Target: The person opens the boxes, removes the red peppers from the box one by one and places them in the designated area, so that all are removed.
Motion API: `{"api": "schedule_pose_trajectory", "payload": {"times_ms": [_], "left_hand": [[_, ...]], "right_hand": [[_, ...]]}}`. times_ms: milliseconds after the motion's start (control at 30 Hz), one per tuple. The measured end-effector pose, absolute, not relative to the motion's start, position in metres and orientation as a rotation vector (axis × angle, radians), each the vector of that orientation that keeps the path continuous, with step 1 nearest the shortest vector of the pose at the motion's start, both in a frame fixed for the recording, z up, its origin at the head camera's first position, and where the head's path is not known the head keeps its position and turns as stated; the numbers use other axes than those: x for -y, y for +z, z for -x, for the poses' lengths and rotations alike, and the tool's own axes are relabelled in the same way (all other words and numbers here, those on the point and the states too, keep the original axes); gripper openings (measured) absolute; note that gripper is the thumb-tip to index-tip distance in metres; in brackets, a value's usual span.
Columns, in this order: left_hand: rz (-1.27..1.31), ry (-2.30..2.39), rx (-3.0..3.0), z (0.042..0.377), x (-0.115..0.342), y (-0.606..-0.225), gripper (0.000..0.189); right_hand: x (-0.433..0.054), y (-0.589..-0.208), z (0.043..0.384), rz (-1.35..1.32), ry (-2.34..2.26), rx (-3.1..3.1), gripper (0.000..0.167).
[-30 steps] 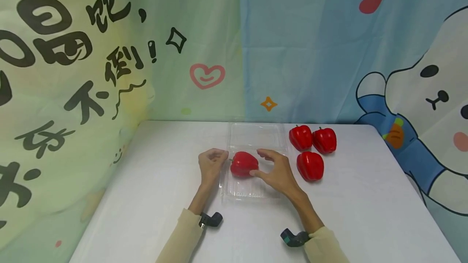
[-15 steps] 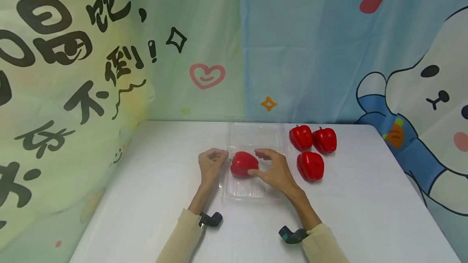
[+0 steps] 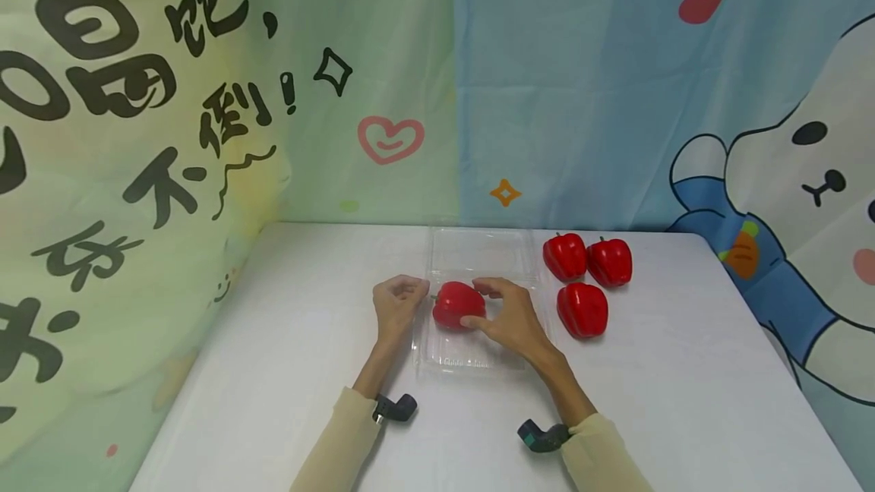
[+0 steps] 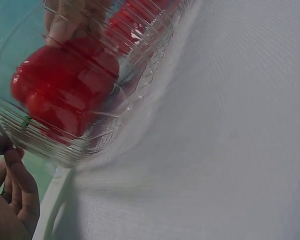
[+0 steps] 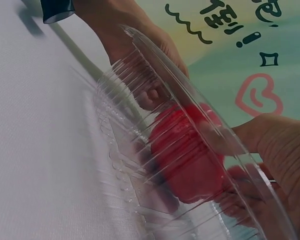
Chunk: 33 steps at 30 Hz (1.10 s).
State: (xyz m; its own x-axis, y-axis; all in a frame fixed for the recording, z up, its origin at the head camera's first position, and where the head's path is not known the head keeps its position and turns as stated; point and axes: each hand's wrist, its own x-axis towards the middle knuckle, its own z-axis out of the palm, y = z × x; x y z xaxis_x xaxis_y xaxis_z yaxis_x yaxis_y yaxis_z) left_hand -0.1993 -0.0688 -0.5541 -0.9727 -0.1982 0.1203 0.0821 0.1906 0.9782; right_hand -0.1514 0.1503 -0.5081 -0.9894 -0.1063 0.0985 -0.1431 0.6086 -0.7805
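A red bell pepper point(image 3: 458, 305) lies on its side in the base of a clear plastic clamshell box point(image 3: 472, 355), its stem toward the left. My right hand point(image 3: 509, 317) holds the pepper's right end, thumb at the front and fingers behind. Through the ribbed wall in the right wrist view, the thumb point(image 5: 222, 142) overlaps the pepper. At the box's left rim my left hand point(image 3: 399, 306) pinches the edge between thumb and fingers, as the left wrist view also shows point(image 4: 20, 190). The box's lid point(image 3: 478, 249) is folded back behind the base.
Three more red bell peppers stand right of the box: one at the back point(image 3: 565, 257), another beside it point(image 3: 610, 262) and one nearer point(image 3: 582, 310). The white table point(image 3: 307, 325) ends at a printed curtain point(image 3: 547, 97).
My right hand has shifted slightly left, its thumb and fingers coming further over the pepper. The pepper and my left hand stay put; the head view has tilted a little.
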Motion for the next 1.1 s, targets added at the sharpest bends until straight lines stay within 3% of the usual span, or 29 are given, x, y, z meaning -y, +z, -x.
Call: {"api": "schedule_pose_trajectory", "payload": {"times_ms": [1100], "left_hand": [[-0.119, -1.89, 2.218, 0.1997, 0.0682, -0.5552, 0.012]], "right_hand": [[-0.1479, -0.5088, 0.149, -0.189, 1.308, 2.815, 0.077]]}}
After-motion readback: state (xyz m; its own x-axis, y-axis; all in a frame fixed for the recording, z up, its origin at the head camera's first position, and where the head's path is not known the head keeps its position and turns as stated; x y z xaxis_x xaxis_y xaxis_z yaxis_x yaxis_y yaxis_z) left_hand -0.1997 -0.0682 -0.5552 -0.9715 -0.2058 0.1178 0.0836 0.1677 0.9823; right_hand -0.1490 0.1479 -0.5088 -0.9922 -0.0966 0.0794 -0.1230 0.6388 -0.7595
